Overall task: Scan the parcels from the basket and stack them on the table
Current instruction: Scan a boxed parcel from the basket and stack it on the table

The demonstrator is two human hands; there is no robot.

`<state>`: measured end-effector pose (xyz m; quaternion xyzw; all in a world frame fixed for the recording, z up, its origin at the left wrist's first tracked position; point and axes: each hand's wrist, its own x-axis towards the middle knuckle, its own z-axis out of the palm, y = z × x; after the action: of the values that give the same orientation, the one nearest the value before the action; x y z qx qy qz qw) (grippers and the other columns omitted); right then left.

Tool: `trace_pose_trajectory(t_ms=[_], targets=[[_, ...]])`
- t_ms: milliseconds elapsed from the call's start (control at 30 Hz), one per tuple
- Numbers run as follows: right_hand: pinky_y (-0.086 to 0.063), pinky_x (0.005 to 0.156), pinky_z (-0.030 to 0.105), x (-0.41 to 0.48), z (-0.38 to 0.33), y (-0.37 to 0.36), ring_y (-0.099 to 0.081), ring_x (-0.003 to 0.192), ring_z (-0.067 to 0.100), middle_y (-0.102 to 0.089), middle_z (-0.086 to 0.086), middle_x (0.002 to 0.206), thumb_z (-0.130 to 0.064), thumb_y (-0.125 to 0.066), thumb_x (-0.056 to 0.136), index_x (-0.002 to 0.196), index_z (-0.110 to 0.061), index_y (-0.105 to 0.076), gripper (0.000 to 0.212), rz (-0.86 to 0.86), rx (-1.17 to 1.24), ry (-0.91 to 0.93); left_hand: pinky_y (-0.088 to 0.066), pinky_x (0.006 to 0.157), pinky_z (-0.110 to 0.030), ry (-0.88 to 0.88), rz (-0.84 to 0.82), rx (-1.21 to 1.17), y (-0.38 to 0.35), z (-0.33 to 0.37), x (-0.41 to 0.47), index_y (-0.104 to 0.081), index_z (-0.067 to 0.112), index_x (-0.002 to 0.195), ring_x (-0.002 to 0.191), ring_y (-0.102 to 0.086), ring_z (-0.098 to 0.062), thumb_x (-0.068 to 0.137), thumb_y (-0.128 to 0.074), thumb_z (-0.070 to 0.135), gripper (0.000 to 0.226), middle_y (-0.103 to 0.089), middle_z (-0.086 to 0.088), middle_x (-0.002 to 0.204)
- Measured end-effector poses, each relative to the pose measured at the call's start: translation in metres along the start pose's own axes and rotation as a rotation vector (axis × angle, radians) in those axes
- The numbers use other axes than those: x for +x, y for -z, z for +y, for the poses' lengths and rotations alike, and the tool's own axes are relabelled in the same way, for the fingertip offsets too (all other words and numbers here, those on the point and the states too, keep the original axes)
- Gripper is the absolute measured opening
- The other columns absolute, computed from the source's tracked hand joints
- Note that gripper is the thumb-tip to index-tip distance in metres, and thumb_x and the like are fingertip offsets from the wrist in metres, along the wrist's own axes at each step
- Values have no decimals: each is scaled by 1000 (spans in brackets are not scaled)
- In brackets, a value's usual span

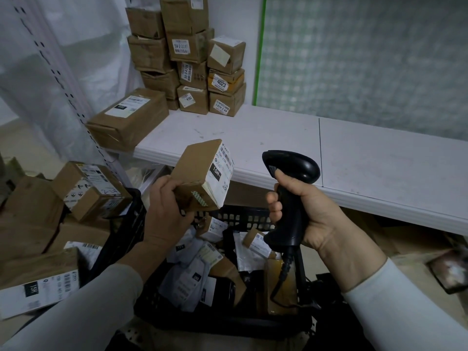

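- Left hand (166,209) grasps the parcel (200,171) by its lower end, held above the basket (244,219), just before the desk (354,153) edge.
- Parcel: long axis near upright, leaning; labelled face turned right.
- Right hand (314,216) grasps the scanner (295,165), nose aimed left at that label; scanning step, next likely squaring barcode to beam.
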<state>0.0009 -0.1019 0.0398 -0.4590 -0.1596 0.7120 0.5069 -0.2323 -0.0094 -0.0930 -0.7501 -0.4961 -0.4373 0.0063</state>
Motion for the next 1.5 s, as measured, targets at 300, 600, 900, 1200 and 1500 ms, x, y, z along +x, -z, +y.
trace_pose_trajectory(t_ms=[300,600,900,1200,1500], targets=[[-41,38,16,13,-7,14,-47,40,10,-58,6,58,-24,-67,74,74,-13,-52,19,12,69,76,-32,83,-3,252,-19,-148,-2,38,27,-49,-1,115,96,-36,-3,54,-89,8,74,-44,-15,118],[-40,36,17,60,-36,35,-45,38,12,-56,7,55,-15,-60,86,74,-11,-53,14,82,118,118,-53,86,-28,742,-158,-462,-88,58,124,-62,14,112,104,-61,-13,37,-85,57,89,-65,4,113],[-39,34,21,118,-52,52,-46,38,15,-55,11,59,-13,-69,69,57,-10,-63,14,78,180,90,-50,95,-40,699,-189,-304,-169,41,176,-53,9,126,115,-53,-23,40,-89,49,102,-56,-6,123],[-34,33,21,162,-57,61,-43,36,17,-54,13,58,-10,-68,70,69,-6,-58,11,112,205,46,-29,110,-44,652,-248,-158,-229,28,225,-11,5,148,133,-31,-39,60,-88,36,121,-33,-23,144],[-35,35,21,188,-71,54,-44,37,18,-55,14,59,-13,-71,63,59,-8,-63,11,60,168,43,-45,93,-57,-60,-134,108,-253,11,235,-48,18,137,131,-29,-44,71,-80,17,73,-32,-26,143]])
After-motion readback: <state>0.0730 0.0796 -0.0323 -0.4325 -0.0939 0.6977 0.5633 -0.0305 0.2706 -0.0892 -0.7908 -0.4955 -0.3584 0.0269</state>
